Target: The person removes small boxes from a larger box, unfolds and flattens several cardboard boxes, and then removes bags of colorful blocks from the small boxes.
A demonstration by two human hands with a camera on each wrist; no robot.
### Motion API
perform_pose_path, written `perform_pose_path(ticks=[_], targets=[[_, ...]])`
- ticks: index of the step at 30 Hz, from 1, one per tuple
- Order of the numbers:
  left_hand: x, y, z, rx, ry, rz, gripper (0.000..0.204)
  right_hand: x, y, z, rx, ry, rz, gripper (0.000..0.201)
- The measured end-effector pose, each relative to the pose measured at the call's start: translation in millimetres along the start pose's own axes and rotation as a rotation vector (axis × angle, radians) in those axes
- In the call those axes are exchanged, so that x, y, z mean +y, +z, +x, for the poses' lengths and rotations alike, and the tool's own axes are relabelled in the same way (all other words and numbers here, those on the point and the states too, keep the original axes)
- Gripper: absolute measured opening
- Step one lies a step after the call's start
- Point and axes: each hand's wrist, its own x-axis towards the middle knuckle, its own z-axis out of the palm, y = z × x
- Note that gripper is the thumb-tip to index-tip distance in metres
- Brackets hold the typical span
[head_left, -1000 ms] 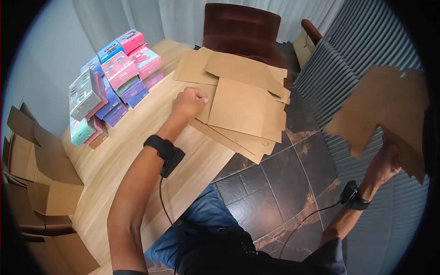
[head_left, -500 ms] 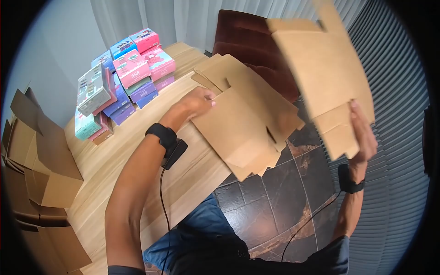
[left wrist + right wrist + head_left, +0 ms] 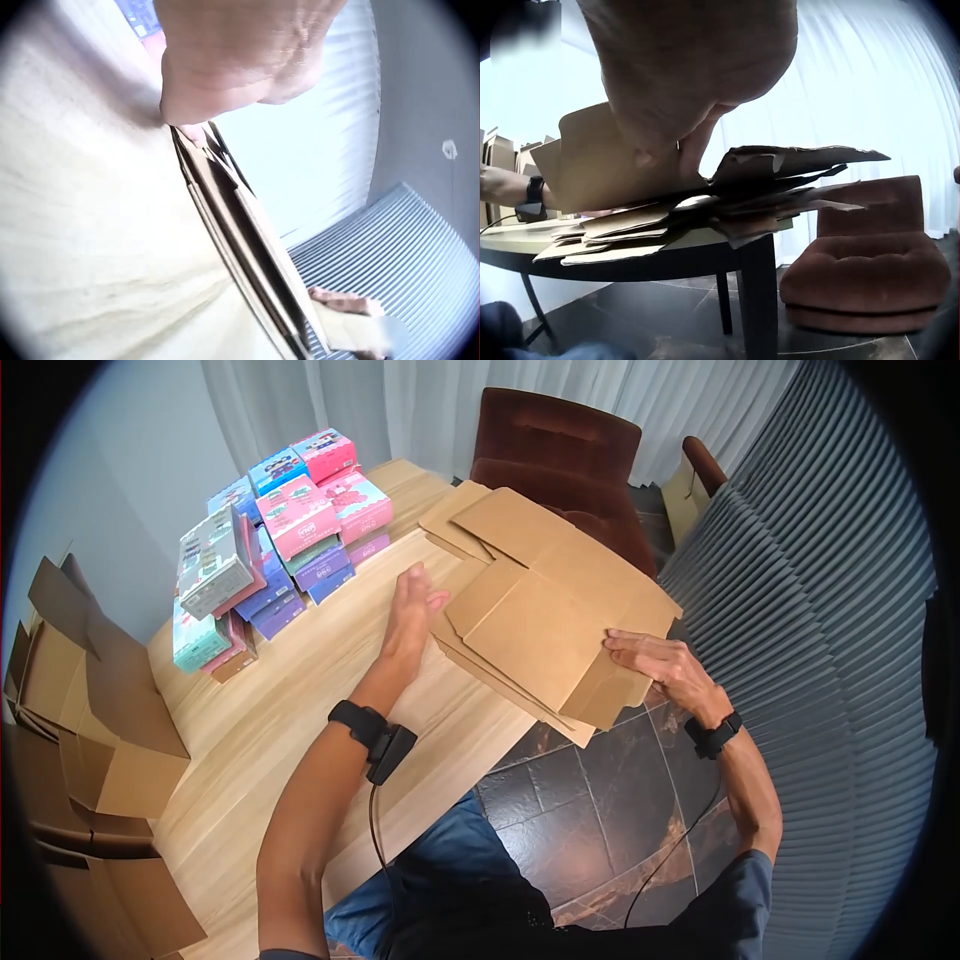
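A flattened brown cardboard box [image 3: 545, 625] lies on top of a loose stack of similar flattened boxes [image 3: 630, 244] at the table's right corner. My right hand [image 3: 665, 665] pinches its near right edge, fingers on top; the right wrist view shows the board [image 3: 592, 161] bent up around that hand. My left hand [image 3: 408, 615] stands at the stack's left edge, fingers fairly straight and fingertips right at the cardboard. Seen edge-on in the left wrist view, the layers [image 3: 247, 247] have gaps between them. My right thumb is mostly hidden in the head view.
Several colourful small boxes [image 3: 297, 520] are piled at the table's back left. Opened cardboard cartons [image 3: 130, 760] stand along the left side. Behind the stack is a brown upholstered chair [image 3: 555, 445]. A ribbed grey wall [image 3: 800, 600] rises on the right; the wooden table [image 3: 330, 690] extends leftward.
My right hand has swung the flattened box in from the far right and laid it on the stack. My left hand was curled at the stack's edge and has straightened there.
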Motion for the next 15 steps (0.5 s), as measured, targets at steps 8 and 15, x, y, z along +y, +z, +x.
perform_pose_path(ticks=[8, 15], targets=[[-16, 7, -37, -0.272, 0.645, 1.223, 0.061, 19, 17, 19, -0.031, 0.085, 0.051, 0.037], [-3, 41, -65, -0.712, 0.632, 1.687, 0.059, 8, 22, 20, -0.121, 0.177, 0.144, 0.060]])
